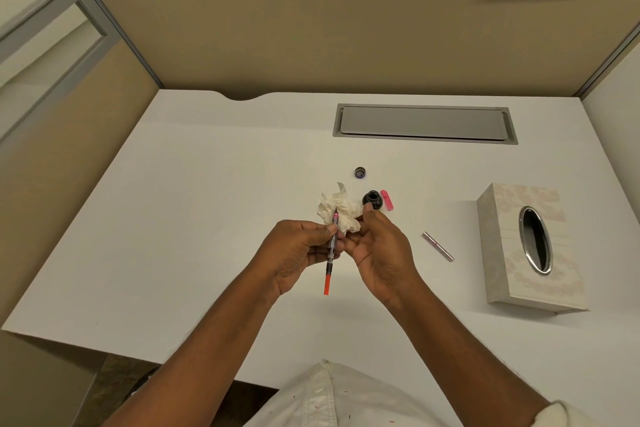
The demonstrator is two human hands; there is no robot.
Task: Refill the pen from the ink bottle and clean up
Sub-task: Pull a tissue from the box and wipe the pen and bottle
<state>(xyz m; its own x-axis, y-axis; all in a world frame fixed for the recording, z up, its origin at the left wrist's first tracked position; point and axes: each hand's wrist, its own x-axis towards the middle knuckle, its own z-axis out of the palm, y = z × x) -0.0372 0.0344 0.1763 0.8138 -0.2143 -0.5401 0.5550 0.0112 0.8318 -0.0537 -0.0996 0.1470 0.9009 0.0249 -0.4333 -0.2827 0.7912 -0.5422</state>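
My left hand (298,250) pinches a thin pen insert (330,253) with a clear body and an orange rear end, its nib end pointing away from me. My right hand (377,246) holds a crumpled white tissue (337,208) against the nib end. Just beyond my right fingers the small dark ink bottle (372,199) stands uncapped on the white desk (207,201). Its round cap (360,172) lies farther back. A pink pen cap (387,200) rests beside the bottle on its right. A pinkish metallic pen barrel (437,246) lies right of my right hand.
A pale tissue box (530,246) with an oval opening sits at the right of the desk. A grey cable flap (424,124) is set into the desk at the back. Beige partition walls enclose the desk.
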